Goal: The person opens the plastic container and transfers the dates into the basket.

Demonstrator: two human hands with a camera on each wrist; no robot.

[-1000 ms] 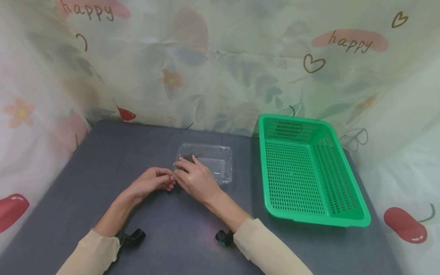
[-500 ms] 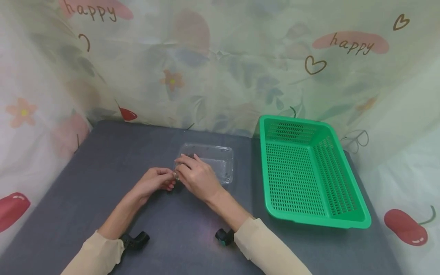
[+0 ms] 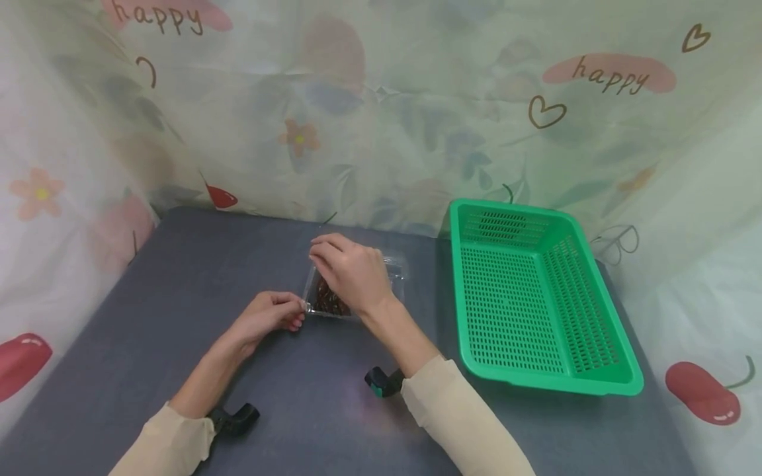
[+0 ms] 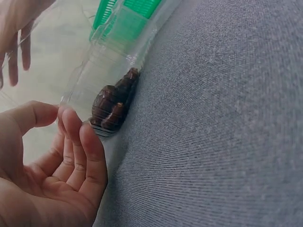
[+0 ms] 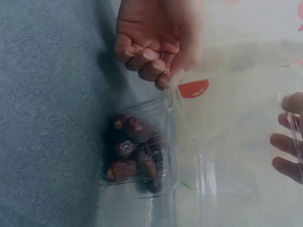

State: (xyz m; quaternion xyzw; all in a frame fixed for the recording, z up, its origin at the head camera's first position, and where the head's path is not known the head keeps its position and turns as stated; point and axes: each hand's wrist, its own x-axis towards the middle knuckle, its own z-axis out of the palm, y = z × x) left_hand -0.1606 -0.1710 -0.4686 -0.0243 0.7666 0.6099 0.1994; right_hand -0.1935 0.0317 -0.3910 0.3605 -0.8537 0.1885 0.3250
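Observation:
A clear plastic hinged box (image 3: 395, 281) sits on the grey tabletop with several dark brown dates (image 3: 329, 301) in it. The dates (image 5: 137, 151) are bunched toward the end near my left hand (image 3: 270, 314). At the box's near left corner, that hand pinches the plastic rim between thumb and fingertips, its other fingers curled, as the left wrist view shows. Over the box is my right hand (image 3: 357, 274), covering part of it in the head view. In the right wrist view its fingers (image 5: 286, 163) reach out fairly straight at the raised transparent lid (image 5: 208, 175).
A large green slotted basket (image 3: 461, 317) stands on the right of the grey table (image 3: 250, 251). Patterned cloth (image 3: 381, 132) hangs behind the table and along its sides. A black wrist camera (image 3: 235, 420) protrudes from each sleeve.
My right hand has moved up and away from the near left corner, and the dates beneath it now show. My left hand keeps its place at that corner.

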